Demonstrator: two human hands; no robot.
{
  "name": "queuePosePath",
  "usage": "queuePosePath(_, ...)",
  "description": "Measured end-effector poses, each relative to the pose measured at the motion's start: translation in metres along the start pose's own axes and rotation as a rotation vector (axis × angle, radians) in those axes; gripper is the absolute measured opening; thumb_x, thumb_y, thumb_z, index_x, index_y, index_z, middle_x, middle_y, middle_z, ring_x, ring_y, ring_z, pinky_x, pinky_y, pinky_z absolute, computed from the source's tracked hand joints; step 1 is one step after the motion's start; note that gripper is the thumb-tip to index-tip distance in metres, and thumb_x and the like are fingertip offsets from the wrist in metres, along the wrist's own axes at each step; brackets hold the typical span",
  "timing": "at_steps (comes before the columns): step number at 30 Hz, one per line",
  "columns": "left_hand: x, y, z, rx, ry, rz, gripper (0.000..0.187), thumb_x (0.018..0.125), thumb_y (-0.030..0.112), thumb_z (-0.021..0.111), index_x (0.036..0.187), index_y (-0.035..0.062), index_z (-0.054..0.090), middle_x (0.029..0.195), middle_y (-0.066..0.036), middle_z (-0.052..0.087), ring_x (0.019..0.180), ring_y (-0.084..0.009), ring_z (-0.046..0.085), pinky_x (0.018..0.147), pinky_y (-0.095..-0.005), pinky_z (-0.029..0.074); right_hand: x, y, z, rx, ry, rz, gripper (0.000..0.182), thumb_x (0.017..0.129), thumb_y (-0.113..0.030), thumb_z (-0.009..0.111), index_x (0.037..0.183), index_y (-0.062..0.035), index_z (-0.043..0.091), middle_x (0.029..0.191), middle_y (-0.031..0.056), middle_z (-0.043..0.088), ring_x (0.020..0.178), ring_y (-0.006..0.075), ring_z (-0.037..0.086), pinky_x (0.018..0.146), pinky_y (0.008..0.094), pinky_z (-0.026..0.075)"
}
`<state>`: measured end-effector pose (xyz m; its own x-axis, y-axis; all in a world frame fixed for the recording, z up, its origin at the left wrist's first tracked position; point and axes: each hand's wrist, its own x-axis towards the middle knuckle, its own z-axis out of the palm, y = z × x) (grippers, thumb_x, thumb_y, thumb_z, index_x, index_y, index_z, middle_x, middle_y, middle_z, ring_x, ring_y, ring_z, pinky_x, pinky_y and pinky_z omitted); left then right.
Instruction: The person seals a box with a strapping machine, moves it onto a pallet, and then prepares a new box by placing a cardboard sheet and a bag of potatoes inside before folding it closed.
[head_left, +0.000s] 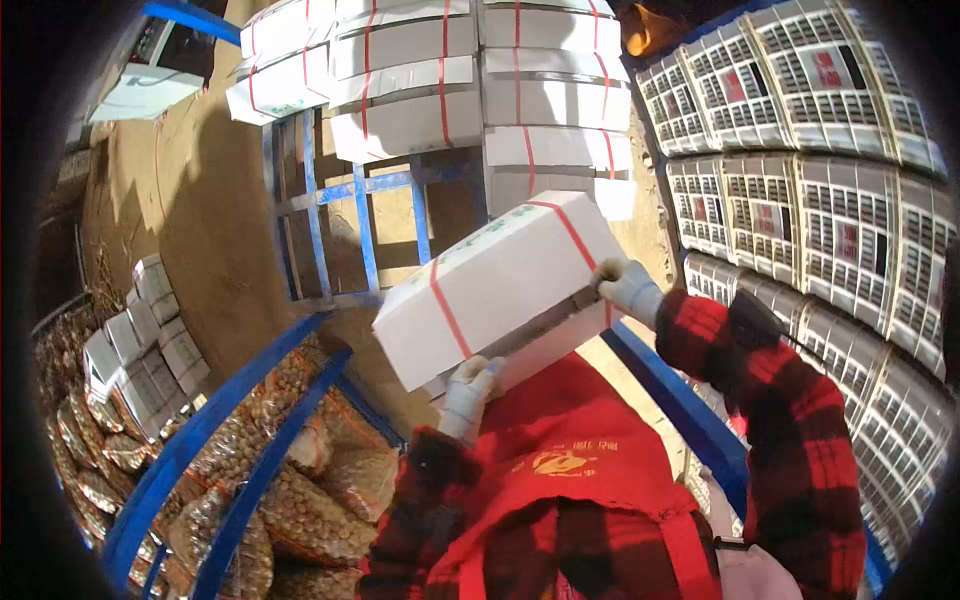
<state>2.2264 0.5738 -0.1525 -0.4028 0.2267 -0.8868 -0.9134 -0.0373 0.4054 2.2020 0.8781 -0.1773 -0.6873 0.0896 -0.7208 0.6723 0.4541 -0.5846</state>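
Observation:
A long white cardboard carton [505, 285], bound with two red straps, is held tilted in front of my red apron [570, 440]. My left hand [468, 395], in a pale glove, is closed on its near lower edge beside one strap. At the carton's right end my right hand [630, 288], gloved too, has its fingers curled around the edge near the other strap. Beyond the carton, stacks of similar strapped white cartons [405, 115] rest on a blue metal frame [365, 225], and the held carton's far corner overlaps the nearest stack in this view.
Plastic crates [840, 215] are stacked along the right side. Blue rails [265, 480] run on my left, another blue rail [680, 410] on my right. Filled clear bags [315, 510] lie at lower left, near a pile of small white cartons [145, 345]. Brown floor [200, 240] stretches beyond them.

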Motion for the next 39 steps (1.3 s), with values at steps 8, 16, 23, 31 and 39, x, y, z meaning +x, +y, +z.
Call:
queuePosePath(8,0.061,-0.001,0.086,0.117,-0.150,-0.102,0.027,0.082,0.028,0.063,0.071,0.0055,0.052,0.059,0.001,0.048,0.050,-0.0100,0.045,0.049,-0.0245,0.040,-0.016,0.115,-0.053,0.229,0.138,0.263,0.013,0.067,-0.005,0.055,0.076,-0.0001,0.063,0.065,0.0067,0.059,0.061,0.0123,0.055,0.058,0.0250,0.045)
queuePosePath(16,0.212,-0.023,0.126,0.205,-0.104,-0.287,0.038,0.082,0.031,0.056,0.109,0.0044,0.053,0.100,-0.007,0.055,0.080,-0.0215,0.054,0.062,-0.0332,0.048,0.066,0.149,-0.071,0.109,0.164,0.587,0.017,0.067,-0.014,0.063,0.080,-0.0033,0.066,0.068,0.0058,0.062,0.055,0.0123,0.056,0.049,0.0276,0.045)
queuePosePath(23,0.309,-0.189,0.084,0.458,-0.140,-0.240,0.022,0.077,0.023,0.057,0.086,0.0033,0.060,0.076,-0.006,0.057,0.067,-0.0182,0.054,0.058,-0.0311,0.046,0.108,0.311,0.035,-0.560,0.196,0.228,0.014,0.071,-0.015,0.063,0.076,-0.0024,0.065,0.066,0.0077,0.063,0.054,0.0163,0.060,0.045,0.0312,0.047)
queuePosePath(31,0.280,-0.156,0.097,0.515,-0.139,-0.332,0.027,0.083,0.031,0.054,0.096,0.0099,0.062,0.092,-0.002,0.059,0.083,-0.0142,0.053,0.064,-0.0295,0.046,0.075,0.339,0.027,0.392,0.223,0.317,0.007,0.072,-0.003,0.057,0.073,-0.0021,0.064,0.064,0.0052,0.060,0.055,0.0132,0.057,0.047,0.0257,0.046)
queuePosePath(39,0.178,0.002,0.150,0.163,-0.156,-0.579,0.021,0.082,0.025,0.055,0.093,0.0077,0.062,0.082,-0.002,0.056,0.061,-0.0117,0.053,0.053,-0.0253,0.043,0.040,0.202,-0.073,0.243,0.093,0.539,0.010,0.073,-0.010,0.069,0.073,-0.0015,0.062,0.064,0.0076,0.061,0.054,0.0113,0.056,0.042,0.0271,0.044)
